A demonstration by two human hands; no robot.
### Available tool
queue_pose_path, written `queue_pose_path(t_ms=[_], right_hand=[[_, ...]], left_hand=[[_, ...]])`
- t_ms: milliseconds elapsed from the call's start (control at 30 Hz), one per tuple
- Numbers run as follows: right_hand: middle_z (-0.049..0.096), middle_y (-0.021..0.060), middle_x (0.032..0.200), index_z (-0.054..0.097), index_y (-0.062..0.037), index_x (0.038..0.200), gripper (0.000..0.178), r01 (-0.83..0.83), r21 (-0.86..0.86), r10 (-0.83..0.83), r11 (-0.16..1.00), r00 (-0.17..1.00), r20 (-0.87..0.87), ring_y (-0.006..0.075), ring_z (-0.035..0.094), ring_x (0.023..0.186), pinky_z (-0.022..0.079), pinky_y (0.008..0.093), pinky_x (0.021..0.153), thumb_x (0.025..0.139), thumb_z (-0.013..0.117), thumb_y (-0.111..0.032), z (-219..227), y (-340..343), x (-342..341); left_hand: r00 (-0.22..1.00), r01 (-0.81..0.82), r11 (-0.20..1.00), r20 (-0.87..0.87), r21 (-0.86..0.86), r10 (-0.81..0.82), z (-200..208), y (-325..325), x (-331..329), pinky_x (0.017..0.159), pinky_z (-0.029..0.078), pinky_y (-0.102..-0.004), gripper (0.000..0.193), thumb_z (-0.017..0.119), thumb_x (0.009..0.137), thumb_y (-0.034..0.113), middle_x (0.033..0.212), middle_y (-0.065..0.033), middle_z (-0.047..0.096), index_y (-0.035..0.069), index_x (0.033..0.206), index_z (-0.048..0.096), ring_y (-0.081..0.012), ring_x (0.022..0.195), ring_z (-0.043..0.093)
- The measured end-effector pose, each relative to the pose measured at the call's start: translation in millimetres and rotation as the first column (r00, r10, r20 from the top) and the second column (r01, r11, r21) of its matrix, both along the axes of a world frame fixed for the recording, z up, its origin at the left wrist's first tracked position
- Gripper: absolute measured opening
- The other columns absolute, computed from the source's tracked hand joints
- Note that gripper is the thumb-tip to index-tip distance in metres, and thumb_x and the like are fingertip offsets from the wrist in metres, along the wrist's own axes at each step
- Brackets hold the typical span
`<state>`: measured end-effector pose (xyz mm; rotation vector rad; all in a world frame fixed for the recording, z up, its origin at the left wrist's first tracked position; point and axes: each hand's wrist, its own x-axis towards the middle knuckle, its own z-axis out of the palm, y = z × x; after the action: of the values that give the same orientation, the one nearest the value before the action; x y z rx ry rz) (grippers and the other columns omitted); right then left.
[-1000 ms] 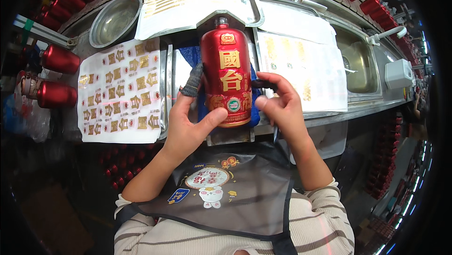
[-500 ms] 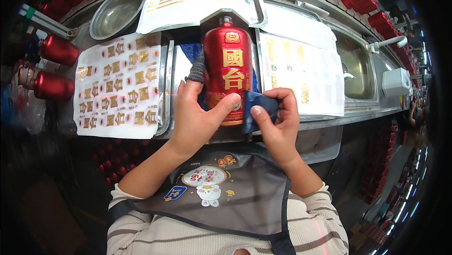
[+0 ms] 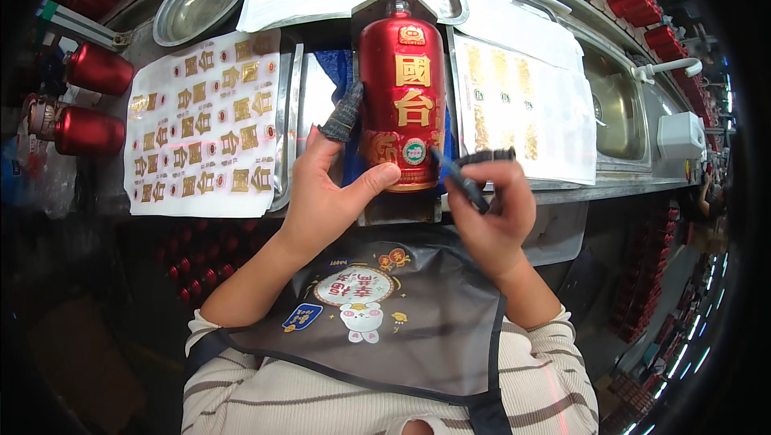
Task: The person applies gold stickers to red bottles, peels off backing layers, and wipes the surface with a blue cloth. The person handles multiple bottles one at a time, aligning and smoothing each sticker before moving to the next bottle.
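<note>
A glossy red bottle (image 3: 381, 106) with gold characters lies on its back in a metal cradle (image 3: 401, 212), its neck pointing away from me. My left hand (image 3: 325, 186) grips the bottle's left side, thumb across its lower front; a dark finger cot covers a finger. Near the base, a round green-and-white emblem (image 3: 414, 151) shows on the bottle's front. My right hand (image 3: 502, 214) pinches a small dark blue scraper (image 3: 466, 184), seen nearly edge-on, its tip close to the emblem's right side. Whether the tip touches the bottle I cannot tell.
White sheets of gold decals lie on trays at left (image 3: 169, 85) and right (image 3: 562, 114), with a striped sheet (image 3: 265, 13) behind. A metal bowl (image 3: 201, 1) stands far left, two red bottles (image 3: 92, 126) below it. A sink (image 3: 614, 106) and white jug (image 3: 680, 136) are at right.
My right hand has drawn back to the right and turned the scraper from flat face to edge-on. The round emblem, largely covered before, now shows fully. My left hand keeps its grip.
</note>
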<state>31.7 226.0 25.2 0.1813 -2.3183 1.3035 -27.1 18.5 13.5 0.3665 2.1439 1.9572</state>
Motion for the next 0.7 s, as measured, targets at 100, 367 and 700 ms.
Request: queue_pose_path(t_ms=[100, 367, 700], right_hand=[[0.065, 0.0089, 0.089, 0.068, -0.0064, 0.096, 0.04, -0.237, 0.244, 0.282, 0.94, 0.945, -0.167, 0.0269, 0.062, 0.076, 0.05, 0.0342, 0.068, 0.061, 0.079, 0.011, 10, -5, 8], [0.059, 0.0, 0.081, 0.078, -0.0141, 0.091, 0.042, -0.262, 0.504, 0.418, 0.823, 0.88, -0.225, 0.0235, 0.056, 0.08, 0.044, 0.0348, 0.066, 0.051, 0.074, -0.003, 21, -14, 0], [0.064, 0.0015, 0.091, 0.063, -0.0017, 0.103, 0.029, 0.014, -0.22, 0.044, 0.975, 0.966, 0.254, 0.0091, 0.06, 0.079, 0.05, 0.0241, 0.073, 0.079, 0.08, -0.003, 14, 0, 5]], left_hand=[[0.997, 0.043, 0.996, -0.054, -0.077, -0.047, -5, -4, 1, 0.117, 0.027, -0.0375, 0.077, 0.078, 0.084, 0.011, 0.148, -0.0156, 0.046, -0.004, 0.148, 0.038, -0.0225, 0.139, 0.04], [0.999, -0.008, 0.995, -0.03, 0.103, 0.011, -18, -12, 7, 0.118, 0.02, -0.0414, 0.057, 0.066, 0.091, 0.007, 0.15, -0.0174, 0.045, -0.001, 0.144, 0.046, -0.0252, 0.141, 0.039], [0.829, -0.091, 0.87, -0.521, -0.485, -0.204, -17, -22, 34, 0.115, 0.0, -0.0622, 0.032, 0.065, 0.092, 0.035, 0.158, -0.0292, 0.026, 0.01, 0.108, 0.077, -0.0455, 0.146, 0.025]])
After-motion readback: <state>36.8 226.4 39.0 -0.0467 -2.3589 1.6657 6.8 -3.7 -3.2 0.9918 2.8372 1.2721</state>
